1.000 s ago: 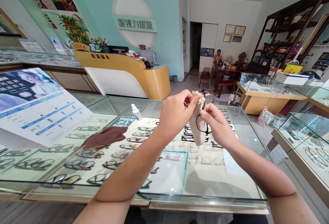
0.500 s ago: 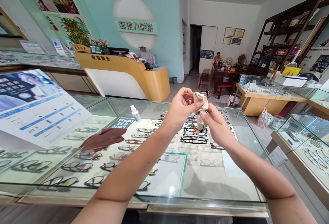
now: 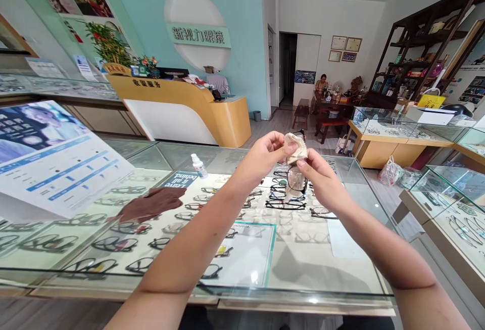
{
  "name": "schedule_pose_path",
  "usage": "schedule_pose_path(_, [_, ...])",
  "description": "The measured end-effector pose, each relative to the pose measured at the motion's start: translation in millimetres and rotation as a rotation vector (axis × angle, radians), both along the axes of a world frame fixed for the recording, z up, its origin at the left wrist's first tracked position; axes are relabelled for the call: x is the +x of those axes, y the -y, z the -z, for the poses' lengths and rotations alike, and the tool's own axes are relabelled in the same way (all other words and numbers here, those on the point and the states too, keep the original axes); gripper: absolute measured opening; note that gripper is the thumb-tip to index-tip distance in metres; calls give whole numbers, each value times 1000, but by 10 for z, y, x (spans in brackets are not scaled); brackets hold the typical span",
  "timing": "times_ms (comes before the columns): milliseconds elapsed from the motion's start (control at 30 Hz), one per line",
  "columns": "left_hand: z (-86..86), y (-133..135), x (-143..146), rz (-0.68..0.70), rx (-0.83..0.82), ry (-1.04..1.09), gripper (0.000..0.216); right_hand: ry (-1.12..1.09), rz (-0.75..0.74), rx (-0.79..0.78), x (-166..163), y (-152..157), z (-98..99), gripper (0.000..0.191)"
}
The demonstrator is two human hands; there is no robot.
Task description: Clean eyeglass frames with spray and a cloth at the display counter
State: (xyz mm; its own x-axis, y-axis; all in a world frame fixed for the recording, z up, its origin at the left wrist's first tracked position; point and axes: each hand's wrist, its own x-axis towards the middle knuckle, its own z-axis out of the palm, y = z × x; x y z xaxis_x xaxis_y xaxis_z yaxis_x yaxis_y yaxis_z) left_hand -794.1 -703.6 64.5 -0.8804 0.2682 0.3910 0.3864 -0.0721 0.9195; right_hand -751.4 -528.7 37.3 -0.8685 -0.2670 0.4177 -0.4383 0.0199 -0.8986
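Over the glass counter, both of my hands are raised close together. Pinched in my left hand (image 3: 269, 155) is a cream cloth (image 3: 294, 148), folded around part of a pair of eyeglasses. My right hand (image 3: 318, 173) grips the dark-framed eyeglasses (image 3: 297, 180) by the near side, and one lens hangs below the fingers. The cloth hides the upper lens; a dark bit of frame shows above it. On the counter to the left stand a small white spray bottle (image 3: 199, 166) and a crumpled brown cloth (image 3: 152, 204).
Rows of eyeglass frames (image 3: 285, 203) lie inside the glass display counter (image 3: 326, 279). A large printed card (image 3: 56, 163) stands at the left. Beyond are a yellow-and-white reception desk (image 3: 231, 118), a seated person (image 3: 322, 83) at a dark table, and another display case (image 3: 401, 143) at right.
The eyeglasses have turned slightly, so the hanging lens sits a little lower and further right. My left hand and the cream cloth have shifted slightly over the upper lens.
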Motion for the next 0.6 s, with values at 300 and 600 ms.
schedule_pose_path(300, [32, -49, 49, 90, 70, 36, 51, -27, -42, 2, -61, -17, -34, 42])
schedule_pose_path(600, [14, -35, 67, 3, 78, 79, 57, -75, 44, 66, -8, -32, -35, 36])
